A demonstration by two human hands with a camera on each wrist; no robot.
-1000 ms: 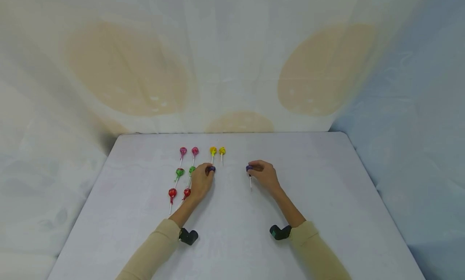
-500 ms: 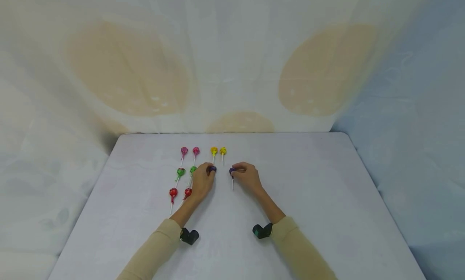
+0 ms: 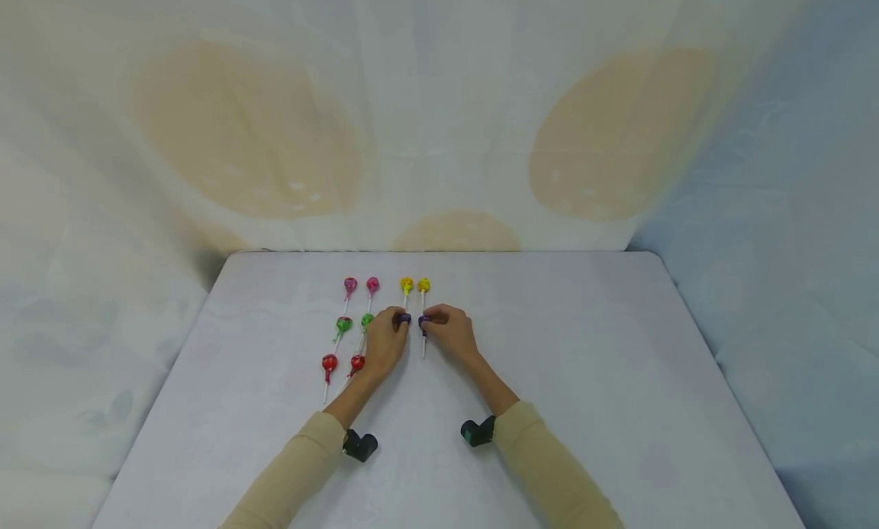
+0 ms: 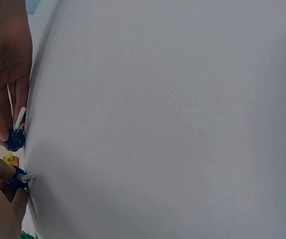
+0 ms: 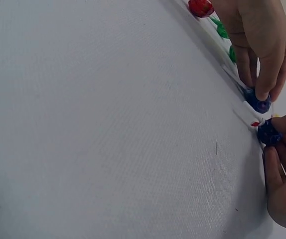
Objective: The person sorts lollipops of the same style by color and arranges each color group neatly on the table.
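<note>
On woven white cloth [image 3: 549,376], left hand [image 3: 384,344] fingers and right hand [image 3: 449,334] fingers each pinching round glossy blue lollipops [image 5: 258,102]

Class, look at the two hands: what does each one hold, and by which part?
Each hand pinches a purple lollipop by its head: left hand one, right hand another.

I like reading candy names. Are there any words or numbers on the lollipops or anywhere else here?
No text can be read in any view.
Purple lollipops in the hands: wrappers show no readable print.
Pink, yellow, green and red lollipops: too small to tell.
Table and backdrop cloth: no writing.
</note>
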